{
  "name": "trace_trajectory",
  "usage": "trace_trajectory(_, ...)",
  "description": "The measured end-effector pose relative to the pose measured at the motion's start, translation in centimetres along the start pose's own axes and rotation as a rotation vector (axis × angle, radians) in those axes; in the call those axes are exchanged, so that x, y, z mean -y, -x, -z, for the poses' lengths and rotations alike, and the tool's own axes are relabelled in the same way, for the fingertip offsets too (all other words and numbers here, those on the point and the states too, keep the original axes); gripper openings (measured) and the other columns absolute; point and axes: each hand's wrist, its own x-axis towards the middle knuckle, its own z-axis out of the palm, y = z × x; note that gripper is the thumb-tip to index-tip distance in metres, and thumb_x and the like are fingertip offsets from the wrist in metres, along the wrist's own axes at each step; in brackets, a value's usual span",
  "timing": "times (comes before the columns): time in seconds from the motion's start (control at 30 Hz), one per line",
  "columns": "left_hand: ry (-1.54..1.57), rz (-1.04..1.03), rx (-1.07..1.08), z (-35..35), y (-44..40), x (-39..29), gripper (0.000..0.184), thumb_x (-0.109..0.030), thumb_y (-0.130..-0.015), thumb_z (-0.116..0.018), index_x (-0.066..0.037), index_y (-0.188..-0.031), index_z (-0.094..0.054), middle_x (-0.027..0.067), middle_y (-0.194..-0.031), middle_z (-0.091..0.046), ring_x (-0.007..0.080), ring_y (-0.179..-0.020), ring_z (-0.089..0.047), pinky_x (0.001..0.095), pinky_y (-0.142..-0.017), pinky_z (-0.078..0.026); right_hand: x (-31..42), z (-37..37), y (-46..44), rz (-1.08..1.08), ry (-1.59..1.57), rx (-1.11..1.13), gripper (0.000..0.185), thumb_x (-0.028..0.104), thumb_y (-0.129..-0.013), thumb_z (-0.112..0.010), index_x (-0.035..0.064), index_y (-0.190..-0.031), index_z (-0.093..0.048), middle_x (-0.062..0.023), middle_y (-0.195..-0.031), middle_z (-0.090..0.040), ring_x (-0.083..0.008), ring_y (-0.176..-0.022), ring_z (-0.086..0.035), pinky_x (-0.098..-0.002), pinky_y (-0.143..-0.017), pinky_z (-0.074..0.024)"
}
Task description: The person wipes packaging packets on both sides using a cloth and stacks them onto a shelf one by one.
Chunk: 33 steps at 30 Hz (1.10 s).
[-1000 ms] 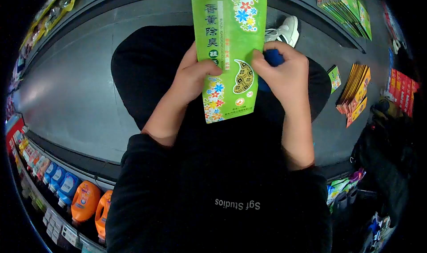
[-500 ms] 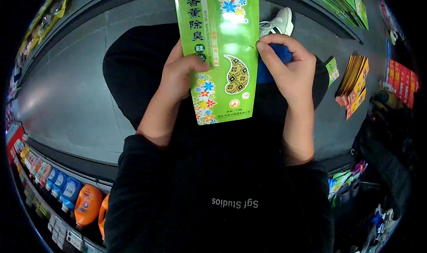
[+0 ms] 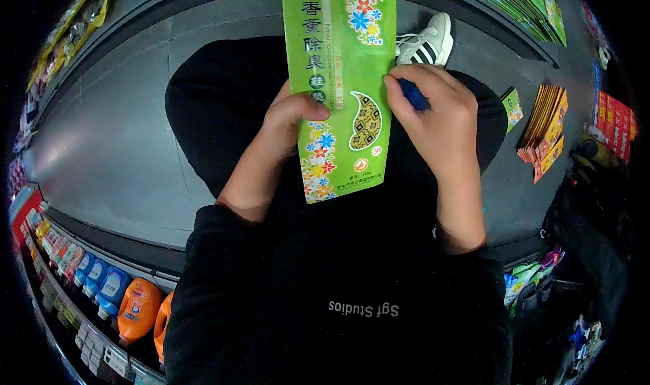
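A flat green packet (image 3: 342, 131) with flower prints, dark lettering and a paisley-shaped patch hangs upright over my lap. My left hand (image 3: 288, 124) grips its left edge, thumb on the front and the other fingers hidden behind. My right hand (image 3: 437, 111) is at the right edge, thumb and forefinger pinched together there. Part of the packet's edge may lie between those fingertips, but this is too small to make out. Something dark blue (image 3: 414, 95) shows behind the right fingers; what it is stays unclear.
On the grey floor (image 3: 108, 134) at right lie a fan of orange packets (image 3: 542, 128) and a small green packet (image 3: 512, 109). More green packets (image 3: 521, 6) stand top right. Orange jugs (image 3: 139, 308) and blue bottles (image 3: 114, 287) line a shelf lower left. A white shoe (image 3: 430, 43) is ahead.
The packet first shifted left, then back right and slightly lower, with my left hand on it. My right fingers have drawn closer together, and less of the blue thing shows.
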Motion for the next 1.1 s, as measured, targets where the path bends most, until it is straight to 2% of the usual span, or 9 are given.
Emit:
trace_trajectory(0.1, 0.004, 0.064, 0.008, 0.7, -0.1, 0.1, 0.069, -0.012, -0.058, -0.053, 0.007, -0.124, -0.045, 0.0203, -0.108, -0.062, 0.0291, -0.090, -0.065, 0.0351, -0.082, -0.052, 0.2, -0.2, -0.2, 0.003, 0.035, 0.007, 0.013, 0.003, -0.072, -0.072, 0.0005, -0.083, -0.067, -0.0126, -0.079, -0.067, -0.0264, -0.068, -0.065, -0.0308, -0.064, -0.0518)
trace_trajectory(0.17, -0.031, 0.059, 0.040, 0.9, -0.1, 0.2, 0.068, -0.010, -0.059, -0.051, 0.006, -0.125, -0.044, 0.0196, -0.109, -0.061, 0.0279, -0.092, -0.063, 0.0343, -0.083, -0.050, 0.1, -0.3, -0.2, 0.090, 0.119, -0.028, 0.011, 0.009, -0.074, -0.070, 0.0045, -0.081, -0.064, -0.0091, -0.074, -0.064, -0.0269, -0.062, -0.063, -0.0338, -0.056, -0.0509)
trace_trajectory(0.43, 0.050, 0.093, 0.025, 0.7, 0.0, 0.2, 0.067, -0.008, -0.061, -0.049, 0.005, -0.126, -0.043, 0.0191, -0.109, -0.061, 0.0280, -0.093, -0.063, 0.0340, -0.084, -0.050, -0.3, -0.1, -0.2, 0.119, 0.111, 0.006, 0.010, 0.008, -0.074, -0.070, 0.0034, -0.080, -0.063, -0.0100, -0.074, -0.064, -0.0276, -0.062, -0.062, -0.0345, -0.055, -0.0504)
trace_trajectory(0.57, 0.013, 0.061, 0.033, 0.5, -0.1, 0.0, 0.069, -0.012, -0.060, -0.048, 0.007, -0.126, -0.043, 0.0212, -0.110, -0.061, 0.0299, -0.094, -0.063, 0.0350, -0.085, -0.050, -0.7, 0.5, -0.6, 0.100, -0.008, -0.004, 0.012, 0.008, -0.073, -0.070, 0.0040, -0.082, -0.063, -0.0103, -0.073, -0.063, -0.0281, -0.062, -0.062, -0.0349, -0.056, -0.0505)
trace_trajectory(0.7, 0.064, 0.038, 0.073, 0.7, -0.3, 0.4, 0.073, -0.015, -0.057, -0.048, 0.009, -0.126, -0.044, 0.0241, -0.111, -0.060, 0.0329, -0.096, -0.063, 0.0366, -0.086, -0.051, -0.5, 0.8, -0.1, 0.077, 0.004, 0.048, 0.013, 0.009, -0.073, -0.071, 0.0042, -0.083, -0.063, -0.0105, -0.073, -0.063, -0.0285, -0.063, -0.062, -0.0348, -0.056, -0.0506)
trace_trajectory(0.77, 0.045, 0.030, 0.061, 1.0, -0.5, 0.8, 0.075, -0.015, -0.055, -0.048, 0.010, -0.126, -0.043, 0.0245, -0.110, -0.060, 0.0340, -0.096, -0.063, 0.0374, -0.087, -0.051, -0.5, 0.8, 0.0, 0.068, 0.008, 0.092, 0.013, 0.001, -0.073, -0.071, -0.0002, -0.084, -0.064, -0.0122, -0.077, -0.065, -0.0257, -0.068, -0.064, -0.0296, -0.062, -0.0502)
trace_trajectory(1.0, 0.062, 0.015, 0.052, 1.3, -0.4, 1.0, 0.074, -0.015, -0.056, -0.048, 0.010, -0.126, -0.043, 0.0240, -0.110, -0.061, 0.0326, -0.095, -0.063, 0.0365, -0.086, -0.051, -0.3, 0.5, 0.2, 0.063, 0.004, 0.092, 0.013, 0.002, -0.072, -0.072, 0.0000, -0.083, -0.064, -0.0124, -0.078, -0.065, -0.0248, -0.068, -0.064, -0.0294, -0.063, -0.0505)
trace_trajectory(1.1, 0.022, 0.031, 0.049, 2.2, -0.5, 1.2, 0.073, -0.016, -0.057, -0.048, 0.010, -0.125, -0.044, 0.0240, -0.109, -0.061, 0.0323, -0.094, -0.064, 0.0355, -0.085, -0.052, -0.5, 0.0, 0.3, 0.034, -0.015, 0.012, 0.013, 0.001, -0.073, -0.071, 0.0002, -0.085, -0.065, -0.0114, -0.079, -0.065, -0.0198, -0.069, -0.065, -0.0275, -0.063, -0.0501)
